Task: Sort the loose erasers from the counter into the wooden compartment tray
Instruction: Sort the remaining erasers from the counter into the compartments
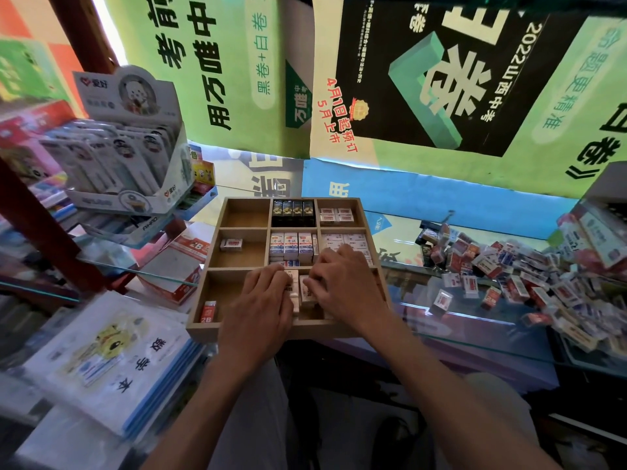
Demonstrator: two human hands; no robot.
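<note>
The wooden compartment tray [200,330] sits on the glass counter, divided three by three. Black erasers [293,209] fill the far middle cell, and white ones fill the far right [336,214] and centre [291,246] cells. One eraser [231,244] lies in the middle left cell. A red 2B eraser [208,311] lies in the near left cell. Both hands are in the near middle cell on a row of pale erasers [300,290]. My left hand [261,303] presses their left side. My right hand [342,283] pinches the right ones. A heap of loose erasers [515,276] lies on the counter to the right.
A pen display box [132,157] stands on a glass shelf at the left. Wrapped notebooks [105,357] lie at the near left. A red 2B box [183,266] rests beside the tray. Posters hang behind the counter. The counter's glass front edge [475,340] runs to the right.
</note>
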